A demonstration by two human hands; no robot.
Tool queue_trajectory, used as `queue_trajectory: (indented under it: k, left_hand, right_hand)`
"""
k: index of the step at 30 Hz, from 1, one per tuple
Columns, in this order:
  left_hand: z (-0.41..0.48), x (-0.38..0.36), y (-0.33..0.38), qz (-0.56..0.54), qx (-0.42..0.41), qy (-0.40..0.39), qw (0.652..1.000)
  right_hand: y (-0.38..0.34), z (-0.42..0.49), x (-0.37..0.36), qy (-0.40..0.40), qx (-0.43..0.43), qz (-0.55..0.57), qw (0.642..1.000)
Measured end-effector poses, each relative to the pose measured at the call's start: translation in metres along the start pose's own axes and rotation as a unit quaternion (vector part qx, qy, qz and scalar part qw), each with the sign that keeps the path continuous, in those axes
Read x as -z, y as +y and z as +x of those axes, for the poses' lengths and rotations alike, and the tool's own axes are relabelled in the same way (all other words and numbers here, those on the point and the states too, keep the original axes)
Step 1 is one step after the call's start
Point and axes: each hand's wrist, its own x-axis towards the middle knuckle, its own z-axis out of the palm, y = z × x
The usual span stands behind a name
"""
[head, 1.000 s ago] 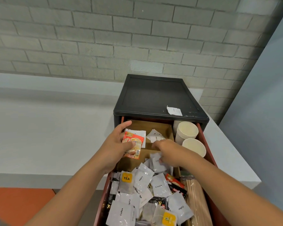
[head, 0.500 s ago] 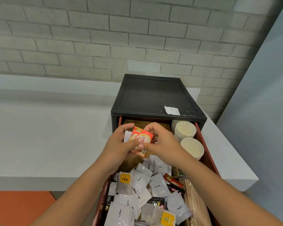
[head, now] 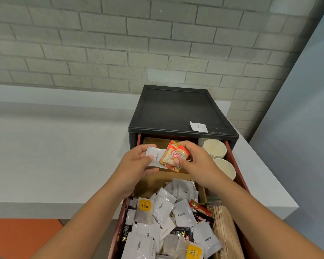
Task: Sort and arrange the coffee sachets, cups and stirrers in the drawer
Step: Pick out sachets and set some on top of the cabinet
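A second ago the left hand (head: 135, 165) held the orange creamer sachet (head: 173, 156) together with a white cream sachet (head: 155, 157) while the right hand (head: 196, 161) was down among the loose packets. Since then the hands have met, and now the right hand pinches the orange sachet between thumb and fingers while the left keeps its fingers curled round the white one. Both packets are held in the air just in front of the black cabinet (head: 178, 109), still overlapping at one edge. For the sorting this reads as two kinds being split apart, each likely bound for its own section, and neither is put down yet. The red drawer (head: 238, 176) is pulled out of the cabinet toward the person. Closest to the cabinet is a brown cardboard compartment (head: 153, 142), mostly hidden by the hands, so its contents cannot be told. The next compartment out (head: 150, 184) shows bare cardboard at its left. Beside these, at the cabinet's right corner, stands a stack of paper cups (head: 214, 148) with a single cup (head: 225, 168) just in front of it. Farthest from the cabinet lies the unsorted heap of sachets (head: 181, 214) — coffee, cream, dark packets and a yellow-labelled tea bag (head: 144, 206) — with a bundle of wooden stirrers (head: 224, 227) along its right side.
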Motion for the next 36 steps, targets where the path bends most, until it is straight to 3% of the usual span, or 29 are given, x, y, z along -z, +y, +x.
queue_trajectory:
  k: [8, 14, 20, 26, 32, 36]
  left_hand:
    - [0.002, 0.001, 0.004, 0.013, -0.005, 0.029, 0.999]
    - [0.002, -0.012, 0.001, -0.021, 0.003, -0.001, 1.0]
    - [0.01, -0.02, 0.006, -0.003, -0.028, -0.011, 1.0]
    - [0.048, -0.037, 0.035, 0.127, -0.081, 0.032, 0.988]
    - [0.102, -0.06, 0.05, 0.186, -0.124, 0.042, 0.974]
    - [0.131, -0.067, 0.051, 0.292, -0.148, 0.058, 0.943]
  right_hand:
    - [0.009, 0.001, 0.016, -0.012, -0.055, 0.118, 0.991]
    - [0.002, -0.003, 0.012, -0.078, -0.034, 0.1, 0.991]
    - [0.002, 0.005, 0.015, 0.016, -0.065, 0.107, 0.992]
    - [0.001, 0.027, 0.033, 0.07, -0.066, 0.091, 0.991]
    - [-0.001, 0.076, 0.051, 0.162, -0.073, 0.039, 0.983]
    - [0.0, 0.11, 0.059, 0.191, -0.082, 0.007, 0.978]
